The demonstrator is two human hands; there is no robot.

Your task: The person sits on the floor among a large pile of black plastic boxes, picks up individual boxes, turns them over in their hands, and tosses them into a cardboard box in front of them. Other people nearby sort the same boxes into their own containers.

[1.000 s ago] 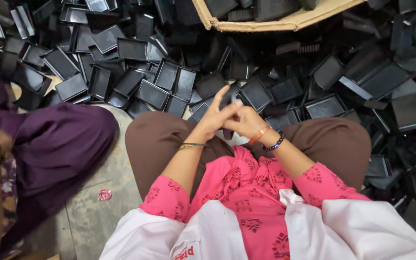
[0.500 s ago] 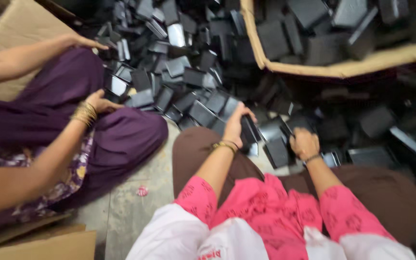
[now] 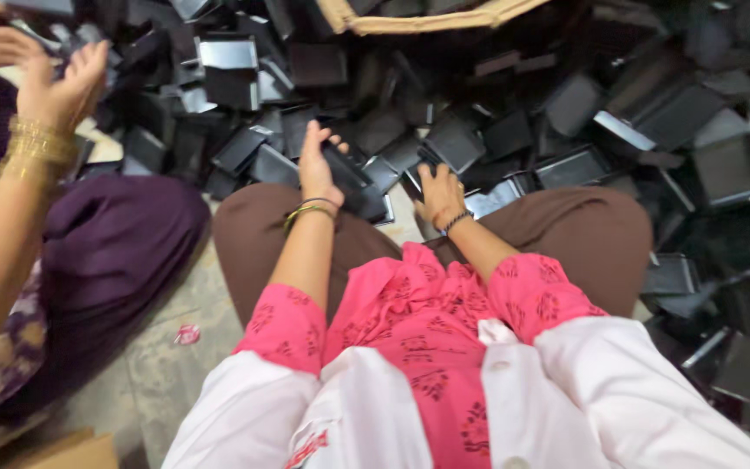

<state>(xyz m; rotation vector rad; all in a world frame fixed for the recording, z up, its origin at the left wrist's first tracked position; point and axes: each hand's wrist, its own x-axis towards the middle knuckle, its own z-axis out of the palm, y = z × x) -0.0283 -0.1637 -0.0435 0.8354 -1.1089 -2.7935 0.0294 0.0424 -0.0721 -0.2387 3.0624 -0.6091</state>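
Gold bangles (image 3: 35,143) on a co-worker's wrist at 9 o'clock of the view; that person's hand (image 3: 62,80) is raised, fingers spread, nothing in it that I can make out. Purple trousers (image 3: 110,252) fill the lower left, folded on the grey floor (image 3: 167,373). A small red-and-white scrap (image 3: 187,334) lies on the floor between the two people.

Wearer sits cross-legged, brown trousers, pink printed top, white coat. Left hand (image 3: 316,163), at 11 o'clock from the lap, reaches into the heap and grips one black flat tray (image 3: 351,178) by its near edge, fingers curled over it; the tray rests against its neighbours just past the left knee. Right hand (image 3: 438,191), at 12 o'clock, presses palm-down on the pile, fingers bent among the parts. Cannot tell whether it has closed on one or only rests there.

Pile of black trays (image 3: 566,130) spreads from 10 o'clock round to 3 o'clock, loose, overlapping, many on edge, some with pale shiny faces.

Risks, as I judge them: the heap is unstable, so pulling one tray from under others could send neighbours sliding onto the knees or floor. Thin edges could nick fingers. Motion blur on the right suggests a fast reach, so a poor grip seems likely.

Containers: a cardboard box (image 3: 427,19) at 12 o'clock, only its torn rim showing; dark parts seem to lie inside, the count hidden. Another cardboard corner (image 3: 71,452) sits at 7 o'clock, contents out of view.
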